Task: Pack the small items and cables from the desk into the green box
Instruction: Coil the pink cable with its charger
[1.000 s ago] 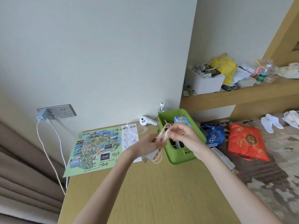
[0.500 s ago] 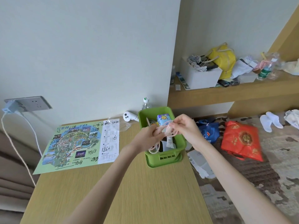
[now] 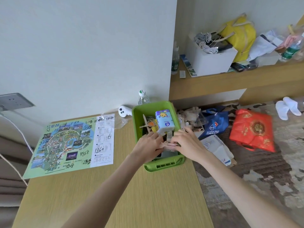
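The green box (image 3: 139, 122) stands at the desk's right edge. Inside it are a blue-and-white tissue pack (image 3: 164, 120), keys with an orange charm (image 3: 150, 124) and other small items. Both my hands are down in the near half of the box. My left hand (image 3: 148, 145) and my right hand (image 3: 185, 143) together hold a coiled pale pink cable (image 3: 171, 145) between their fingers, low inside the box. A white controller (image 3: 124, 111) lies on the desk just left of the box's far corner.
A green illustrated map (image 3: 70, 143) lies flat on the desk's left. A clear plastic bag (image 3: 119, 121) and a water bottle (image 3: 143, 97) sit by the wall. Wall socket (image 3: 14, 101) with white cords at left. Bags lie on the floor at right; a cluttered shelf is above.
Both hands have gone down from above the box into it, carrying the coiled cable with them. The view has shifted, so the box sits more central.
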`<state>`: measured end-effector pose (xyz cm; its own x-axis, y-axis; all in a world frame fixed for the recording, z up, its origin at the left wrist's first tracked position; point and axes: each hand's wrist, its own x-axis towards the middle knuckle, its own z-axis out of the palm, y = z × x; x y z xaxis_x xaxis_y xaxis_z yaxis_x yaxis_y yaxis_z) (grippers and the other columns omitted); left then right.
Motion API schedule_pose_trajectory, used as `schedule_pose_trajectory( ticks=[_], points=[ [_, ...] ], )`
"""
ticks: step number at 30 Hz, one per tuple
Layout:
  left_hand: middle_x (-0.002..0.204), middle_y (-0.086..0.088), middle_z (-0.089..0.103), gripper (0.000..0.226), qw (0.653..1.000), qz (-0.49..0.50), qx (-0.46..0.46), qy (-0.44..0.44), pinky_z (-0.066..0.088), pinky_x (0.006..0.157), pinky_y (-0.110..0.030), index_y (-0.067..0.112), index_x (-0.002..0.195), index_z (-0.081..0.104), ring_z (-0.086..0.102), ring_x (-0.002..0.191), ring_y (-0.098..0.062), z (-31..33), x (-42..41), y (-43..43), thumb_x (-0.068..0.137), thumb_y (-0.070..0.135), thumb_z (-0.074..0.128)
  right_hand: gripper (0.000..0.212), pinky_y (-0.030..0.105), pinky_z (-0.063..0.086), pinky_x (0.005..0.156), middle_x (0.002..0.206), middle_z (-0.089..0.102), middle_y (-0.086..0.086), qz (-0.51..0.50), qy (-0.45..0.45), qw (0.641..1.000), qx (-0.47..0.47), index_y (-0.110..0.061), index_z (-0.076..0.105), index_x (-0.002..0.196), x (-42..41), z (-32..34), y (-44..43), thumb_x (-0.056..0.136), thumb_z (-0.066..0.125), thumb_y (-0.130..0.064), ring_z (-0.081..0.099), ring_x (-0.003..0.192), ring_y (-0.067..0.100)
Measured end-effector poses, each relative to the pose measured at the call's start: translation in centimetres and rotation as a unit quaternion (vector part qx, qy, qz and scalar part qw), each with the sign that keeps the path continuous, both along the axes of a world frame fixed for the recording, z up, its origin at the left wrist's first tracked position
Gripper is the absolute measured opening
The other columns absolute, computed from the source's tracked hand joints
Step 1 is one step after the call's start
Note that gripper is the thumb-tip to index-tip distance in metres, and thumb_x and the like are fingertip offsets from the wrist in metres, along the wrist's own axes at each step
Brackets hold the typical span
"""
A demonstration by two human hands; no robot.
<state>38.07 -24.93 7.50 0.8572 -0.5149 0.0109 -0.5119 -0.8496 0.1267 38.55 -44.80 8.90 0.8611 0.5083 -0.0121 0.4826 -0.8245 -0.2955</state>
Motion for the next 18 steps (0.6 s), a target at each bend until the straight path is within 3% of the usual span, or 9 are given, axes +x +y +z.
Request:
schedule_pose_trajectory(
  ticks=[2,7,10,12,16,18],
  points=[
    [0.118,0.0,0.053,0.044,1.0,-0.014,0.016,0.019,0.042,0.091,-0.034,0.017,0.119,0.052,0.047,0.11,-0.019,-0.6,0.0,-0.3,0.088,0.047,0.059,0.013,0.04,0.022,0.114,0.088,0.058,-0.01,0.002,-0.007,1.0,-0.022,-0.02,0.071,0.091,-0.2,-0.4,0.1,0.084,0.071,-0.031,0.049,0.092,0.012],
    [0.128,0.0,0.048,0.051,0.985,0.017,-0.06,0.159,0.037,0.102,-0.036,0.019,0.128,0.048,0.042,0.119,-0.02,-0.4,0.3,-0.3,0.088,0.048,0.059,0.02,0.038,0.015,0.118,0.1,0.063,-0.012,0.0,0.023,1.0,0.016,-0.023,0.072,0.098,0.1,0.3,-0.7,0.08,0.076,-0.03,0.052,0.103,0.009],
    [0.131,0.0,0.049,0.057,0.977,0.023,-0.081,0.198,0.037,0.103,-0.039,0.021,0.131,0.052,0.041,0.121,-0.019,0.8,0.9,0.2,0.083,0.049,0.065,0.022,0.038,0.021,0.115,0.11,0.066,-0.011,-0.01,0.023,0.998,0.064,-0.022,0.073,0.1,0.1,0.9,-1.3,0.082,0.073,-0.034,0.052,0.11,0.009],
    [0.125,0.0,0.055,0.046,0.968,0.031,-0.132,0.21,0.039,0.101,-0.038,0.02,0.125,0.059,0.046,0.119,-0.018,1.8,1.2,1.1,0.083,0.037,0.068,0.021,0.037,0.03,0.11,0.114,0.065,-0.009,-0.033,0.017,0.991,0.125,-0.021,0.071,0.103,0.1,1.1,-1.5,0.085,0.07,-0.032,0.054,0.111,0.01],
    [0.113,0.001,0.059,0.023,0.942,0.139,-0.278,0.128,0.047,0.092,-0.032,0.016,0.112,0.066,0.057,0.108,-0.015,2.8,1.3,3.1,0.09,0.016,0.06,0.033,0.029,0.042,0.098,0.125,0.054,-0.004,-0.103,0.002,0.975,0.195,-0.015,0.059,0.122,0.6,0.8,-1.3,0.09,0.065,-0.02,0.053,0.115,0.012],
    [0.115,-0.001,0.055,0.023,0.929,0.23,-0.287,0.045,0.048,0.089,-0.034,0.015,0.114,0.062,0.054,0.111,-0.019,2.4,0.9,3.8,0.09,0.015,0.059,0.041,0.032,0.045,0.097,0.13,0.05,0.001,-0.152,0.004,0.967,0.206,-0.012,0.051,0.13,0.8,0.2,-0.8,0.091,0.063,-0.019,0.051,0.119,0.015]
  ],
)
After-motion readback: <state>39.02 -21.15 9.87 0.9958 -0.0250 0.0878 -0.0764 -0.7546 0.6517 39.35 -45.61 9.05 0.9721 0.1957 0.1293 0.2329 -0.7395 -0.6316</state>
